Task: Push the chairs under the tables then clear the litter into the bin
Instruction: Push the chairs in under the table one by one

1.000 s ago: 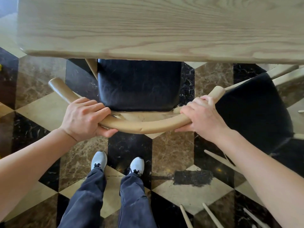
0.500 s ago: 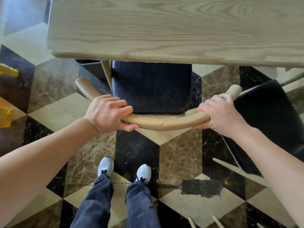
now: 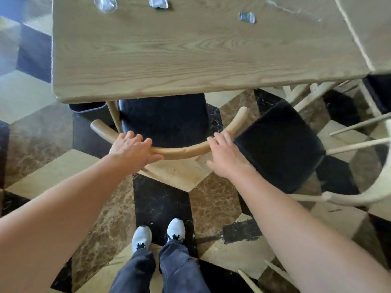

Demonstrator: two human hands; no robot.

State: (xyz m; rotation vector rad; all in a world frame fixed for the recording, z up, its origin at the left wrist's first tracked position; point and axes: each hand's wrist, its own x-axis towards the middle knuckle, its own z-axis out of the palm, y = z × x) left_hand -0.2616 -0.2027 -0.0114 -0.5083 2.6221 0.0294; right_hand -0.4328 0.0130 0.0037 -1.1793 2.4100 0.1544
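The tabletop (image 3: 190,56) overhangs the front of the black-cushioned chair (image 3: 163,121). A second chair (image 3: 281,144) stands angled out at right. The left hand (image 3: 131,151) has its grip wrapped around the curved backrest rail (image 3: 179,152); the right hand (image 3: 227,157) rests on it, fingers loosely spread. Clear litter (image 3: 158,2) lies at the far edge.

The chair (image 3: 167,132) has a black seat and a curved wooden back rail. Its seat is partly under the wooden bench (image 3: 190,60). A second black chair (image 3: 281,144) stands just beside it on the right, turned at an angle. Three clear crumpled wrappers (image 3: 158,2) lie on the bench. A dark bin (image 3: 87,107) sits under the bench's left corner.
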